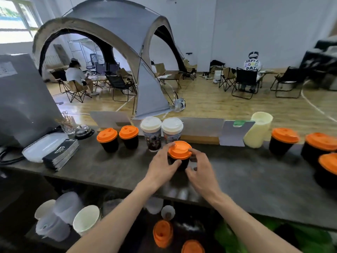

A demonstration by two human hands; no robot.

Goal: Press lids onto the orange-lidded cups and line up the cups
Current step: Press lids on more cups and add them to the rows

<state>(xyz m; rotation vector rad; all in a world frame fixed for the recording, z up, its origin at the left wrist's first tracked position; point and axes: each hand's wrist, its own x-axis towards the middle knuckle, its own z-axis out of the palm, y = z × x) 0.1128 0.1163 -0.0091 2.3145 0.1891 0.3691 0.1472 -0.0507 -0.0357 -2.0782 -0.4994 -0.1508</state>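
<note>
A black cup with an orange lid point(179, 150) stands mid-counter. My left hand point(162, 167) grips its left side, thumb curled across the front under the lid rim. My right hand point(200, 170) is at the cup's right side, fingers curled toward it; whether they touch is blurred. Two more orange-lidded black cups point(107, 139) point(129, 136) stand side by side at the back left. Three others point(283, 140) point(319, 147) point(328, 168) stand at the right end.
Two white-lidded printed cups point(151, 133) point(171, 130) stand right behind the held cup. A cream stack of cups point(258, 130) leans at the back right. A call bell point(83, 131), black booklets point(62, 154) and a clear tray point(43, 147) sit left. Spare orange lids point(162, 233) lie on the shelf below.
</note>
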